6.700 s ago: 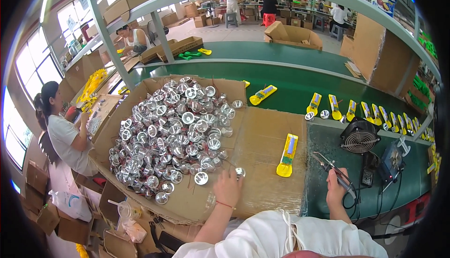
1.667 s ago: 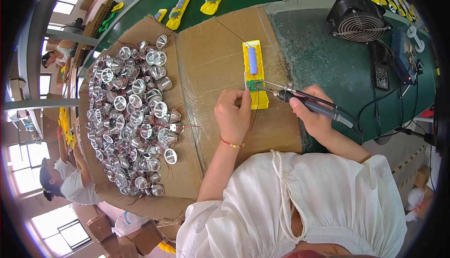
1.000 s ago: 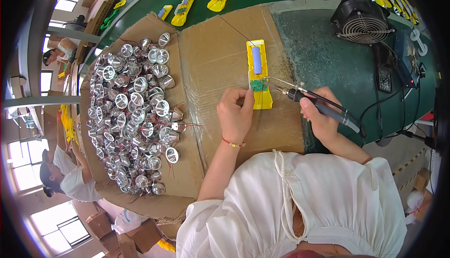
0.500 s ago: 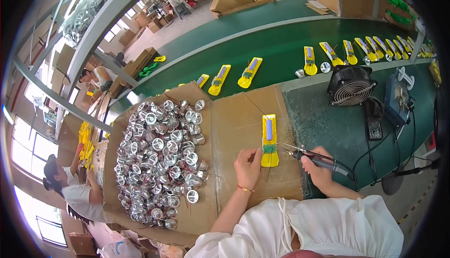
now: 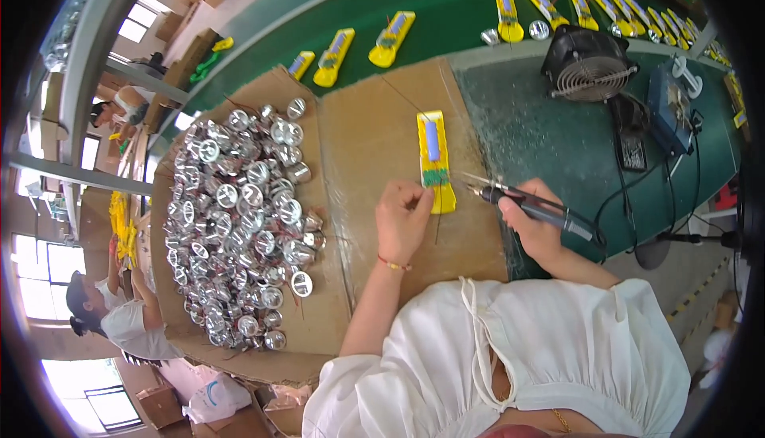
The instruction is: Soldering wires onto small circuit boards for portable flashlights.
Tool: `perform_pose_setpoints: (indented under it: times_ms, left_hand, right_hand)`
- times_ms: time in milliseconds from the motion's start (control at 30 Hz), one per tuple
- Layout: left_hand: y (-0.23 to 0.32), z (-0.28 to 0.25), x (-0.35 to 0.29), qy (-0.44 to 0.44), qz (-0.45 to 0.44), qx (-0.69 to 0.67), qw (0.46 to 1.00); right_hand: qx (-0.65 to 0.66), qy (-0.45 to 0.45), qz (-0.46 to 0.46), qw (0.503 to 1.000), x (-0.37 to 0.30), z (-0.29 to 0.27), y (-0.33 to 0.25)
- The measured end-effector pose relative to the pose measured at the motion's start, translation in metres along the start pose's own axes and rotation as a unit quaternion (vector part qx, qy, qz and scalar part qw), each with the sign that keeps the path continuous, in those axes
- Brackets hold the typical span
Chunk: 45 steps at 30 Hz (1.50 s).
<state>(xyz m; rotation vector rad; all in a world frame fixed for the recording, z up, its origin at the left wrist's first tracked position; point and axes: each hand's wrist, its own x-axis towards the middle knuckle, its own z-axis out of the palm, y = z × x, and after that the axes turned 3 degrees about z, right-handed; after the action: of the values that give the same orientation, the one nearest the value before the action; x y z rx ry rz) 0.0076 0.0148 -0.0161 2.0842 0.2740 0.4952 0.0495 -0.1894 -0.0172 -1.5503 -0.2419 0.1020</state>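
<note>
Yellow housing (image 5: pixel 442 201) lies flat on a sheet of brown cardboard (image 5: pixel 374 151), its long side running from near to far. A violet-blue battery cell (image 5: pixel 433 142) sits in its far part, with a small green circuit board (image 5: pixel 436 177) nearer; thin dark wires reach out past both ends. Of the two hands, the left hand (image 5: pixel 402 219) is at the housing's left edge beside the board, thumb and fingertips pressed together; whether something thin is pinched between them is too small to tell. The right hand (image 5: pixel 532 223) is closed around the dark handle of a soldering iron (image 5: pixel 550 214), whose tip points left, just beside the board's right side.

To the left, a heap of silver reflector cups (image 5: pixel 247 219) with thin wires fills an open cardboard box (image 5: pixel 299 354). To the right, on the dark green worktop (image 5: pixel 518 111), stand a black fan (image 5: pixel 590 64) and a blue box-shaped unit (image 5: pixel 668 107) beside a white spool (image 5: pixel 687 77). More yellow housings (image 5: pixel 508 20) lie in a row at the far side.
</note>
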Motion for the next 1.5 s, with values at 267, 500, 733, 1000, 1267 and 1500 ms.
perform_pose_setpoints:
  times_ms: [267,500,733,1000,1267,1500]
  left_hand:
    - [0.000,0.003,-0.002,-0.016,-0.052,-0.032,0.998]
    - [-0.001,0.003,-0.003,-0.003,-0.025,-0.021,0.999]
    - [-0.003,0.005,-0.003,-0.001,-0.029,-0.010,1.000]
    - [-0.003,0.006,-0.002,0.002,-0.035,-0.012,0.999]
    - [-0.007,0.007,-0.003,0.012,-0.027,-0.005,1.000]
    - [-0.003,0.005,0.000,0.006,-0.017,0.007,1.000]
  right_hand:
    - [-0.018,0.002,-0.002,1.000,-0.001,0.000,-0.002]
    - [-0.003,-0.017,0.002,1.000,0.001,0.003,-0.001]
    - [-0.039,-0.047,-0.009,0.998,0.002,0.004,0.003]
    - [0.043,0.011,0.033,0.998,0.000,0.004,-0.005]
    - [0.016,0.009,0.006,1.000,0.001,-0.009,0.004]
    - [-0.003,0.027,0.003,1.000,0.004,-0.020,0.008]
